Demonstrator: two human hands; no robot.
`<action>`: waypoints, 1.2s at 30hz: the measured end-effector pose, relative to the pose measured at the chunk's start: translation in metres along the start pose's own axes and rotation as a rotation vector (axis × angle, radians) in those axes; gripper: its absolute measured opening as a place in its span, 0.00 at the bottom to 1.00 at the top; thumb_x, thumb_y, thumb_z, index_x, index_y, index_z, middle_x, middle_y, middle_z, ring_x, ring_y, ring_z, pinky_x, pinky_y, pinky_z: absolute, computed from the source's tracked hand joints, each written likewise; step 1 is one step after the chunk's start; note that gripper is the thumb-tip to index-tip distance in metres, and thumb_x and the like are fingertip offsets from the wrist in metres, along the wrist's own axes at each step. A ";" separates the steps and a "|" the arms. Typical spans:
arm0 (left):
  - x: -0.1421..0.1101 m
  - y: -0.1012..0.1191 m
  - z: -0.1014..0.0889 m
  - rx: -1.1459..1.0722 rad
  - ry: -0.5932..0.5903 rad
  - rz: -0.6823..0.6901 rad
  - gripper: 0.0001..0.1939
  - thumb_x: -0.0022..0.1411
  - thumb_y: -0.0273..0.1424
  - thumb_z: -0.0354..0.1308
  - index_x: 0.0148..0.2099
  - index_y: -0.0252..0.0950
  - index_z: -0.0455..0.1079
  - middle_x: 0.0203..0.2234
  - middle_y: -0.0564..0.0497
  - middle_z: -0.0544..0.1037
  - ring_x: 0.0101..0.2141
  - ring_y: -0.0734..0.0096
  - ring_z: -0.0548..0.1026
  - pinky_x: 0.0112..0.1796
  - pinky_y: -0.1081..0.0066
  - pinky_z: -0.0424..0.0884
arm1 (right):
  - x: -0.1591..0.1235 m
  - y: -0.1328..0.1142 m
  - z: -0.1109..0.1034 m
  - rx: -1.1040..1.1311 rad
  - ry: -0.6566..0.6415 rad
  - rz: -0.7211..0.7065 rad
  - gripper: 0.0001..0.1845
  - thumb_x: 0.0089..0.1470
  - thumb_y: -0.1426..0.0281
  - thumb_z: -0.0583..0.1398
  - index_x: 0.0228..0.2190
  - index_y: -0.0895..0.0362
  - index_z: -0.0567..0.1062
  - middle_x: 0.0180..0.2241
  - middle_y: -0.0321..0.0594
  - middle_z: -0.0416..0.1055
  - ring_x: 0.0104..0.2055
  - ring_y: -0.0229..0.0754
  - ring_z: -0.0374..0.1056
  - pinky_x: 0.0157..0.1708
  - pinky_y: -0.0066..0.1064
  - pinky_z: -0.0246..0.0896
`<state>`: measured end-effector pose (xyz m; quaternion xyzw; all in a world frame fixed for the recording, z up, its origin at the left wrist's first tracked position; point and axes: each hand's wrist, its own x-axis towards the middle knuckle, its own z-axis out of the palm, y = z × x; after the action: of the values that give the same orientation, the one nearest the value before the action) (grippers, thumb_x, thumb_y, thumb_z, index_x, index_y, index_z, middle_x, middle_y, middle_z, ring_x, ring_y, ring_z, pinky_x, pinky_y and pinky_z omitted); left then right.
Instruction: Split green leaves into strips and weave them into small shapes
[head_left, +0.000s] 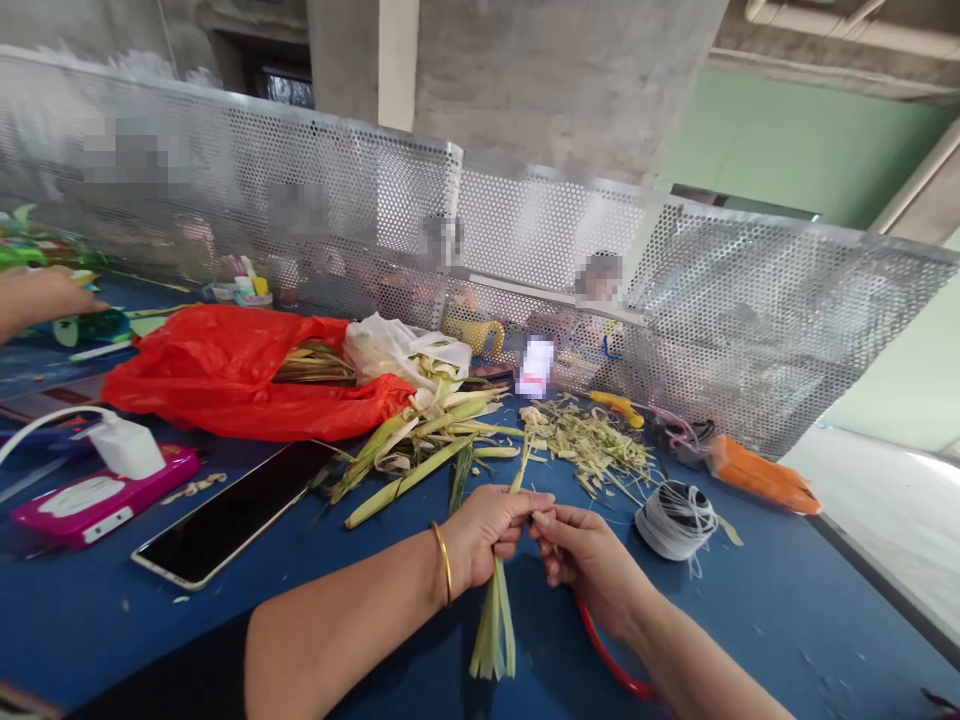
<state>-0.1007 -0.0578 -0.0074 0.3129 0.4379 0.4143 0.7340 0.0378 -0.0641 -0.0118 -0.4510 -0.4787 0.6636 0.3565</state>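
My left hand (487, 535), with a gold bangle at the wrist, is closed around a bundle of pale green husk strips (493, 630). Their cut ends fan out below the fist, and a narrow tip sticks up above it. My right hand (581, 555) is pinched against the left fingertips; what lies between its fingers is too small to make out. A red curved loop (600, 640) shows under the right wrist, partly hidden by it. To the right stands a spool of white thread (675, 520) with loose strands.
Corn husks (420, 470) and shredded scraps (592, 440) lie ahead, beside a red plastic bag (225, 370). A dark phone (240, 515), pink power strip (105, 495), lit phone (535, 367) and orange packet (761, 475) surround the hands. Another person's hand (45, 300) reaches in left; a perforated metal screen (547, 230) stands behind.
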 end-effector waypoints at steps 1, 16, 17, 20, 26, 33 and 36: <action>0.001 0.001 -0.001 -0.018 -0.003 0.007 0.23 0.34 0.42 0.71 0.25 0.33 0.66 0.11 0.63 0.57 0.14 0.88 0.45 0.19 0.75 0.35 | 0.003 -0.002 -0.004 -0.027 -0.011 -0.008 0.20 0.39 0.57 0.69 0.22 0.61 0.73 0.17 0.31 0.64 0.15 0.28 0.57 0.17 0.23 0.54; -0.004 0.002 0.003 -0.326 -0.063 -0.032 0.11 0.63 0.32 0.53 0.38 0.30 0.74 0.29 0.48 0.75 0.30 0.74 0.74 0.36 0.73 0.70 | -0.016 -0.024 -0.046 -1.734 0.349 -1.253 0.16 0.60 0.77 0.51 0.47 0.57 0.72 0.44 0.48 0.73 0.46 0.48 0.67 0.45 0.40 0.62; -0.004 0.001 0.003 -0.332 -0.072 -0.032 0.11 0.64 0.33 0.53 0.39 0.31 0.74 0.30 0.48 0.76 0.30 0.74 0.75 0.36 0.73 0.70 | -0.020 -0.022 -0.038 -1.733 0.256 -1.320 0.17 0.61 0.77 0.50 0.48 0.56 0.72 0.43 0.47 0.73 0.45 0.46 0.68 0.44 0.38 0.62; -0.006 -0.004 0.005 -0.320 -0.113 -0.069 0.12 0.64 0.33 0.52 0.42 0.31 0.73 0.30 0.49 0.76 0.28 0.75 0.75 0.33 0.75 0.69 | -0.028 -0.017 -0.018 -1.708 0.027 -1.369 0.17 0.61 0.77 0.50 0.49 0.57 0.71 0.44 0.47 0.73 0.43 0.44 0.69 0.43 0.36 0.63; -0.008 -0.013 0.012 -0.304 -0.183 -0.191 0.14 0.66 0.36 0.49 0.35 0.30 0.69 0.23 0.51 0.73 0.23 0.77 0.72 0.29 0.76 0.67 | -0.027 -0.010 -0.020 -1.498 0.016 -1.298 0.14 0.61 0.74 0.52 0.44 0.56 0.74 0.37 0.46 0.75 0.38 0.45 0.70 0.40 0.37 0.65; -0.016 -0.010 0.013 -0.019 -0.099 0.051 0.20 0.62 0.42 0.51 0.51 0.35 0.61 0.33 0.42 0.80 0.28 0.68 0.78 0.32 0.70 0.69 | -0.017 -0.021 -0.030 -0.628 0.451 -0.767 0.11 0.54 0.64 0.59 0.32 0.57 0.78 0.32 0.43 0.77 0.36 0.47 0.71 0.37 0.35 0.66; -0.019 -0.008 0.014 0.000 -0.110 0.044 0.23 0.64 0.42 0.49 0.56 0.35 0.59 0.34 0.41 0.80 0.27 0.67 0.78 0.31 0.70 0.69 | -0.015 -0.024 -0.029 -0.516 0.438 -0.670 0.12 0.51 0.62 0.61 0.29 0.58 0.78 0.26 0.41 0.75 0.30 0.44 0.70 0.32 0.33 0.65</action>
<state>-0.0906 -0.0800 -0.0004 0.3445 0.3900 0.4126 0.7477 0.0713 -0.0618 0.0109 -0.4749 -0.6605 0.2608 0.5198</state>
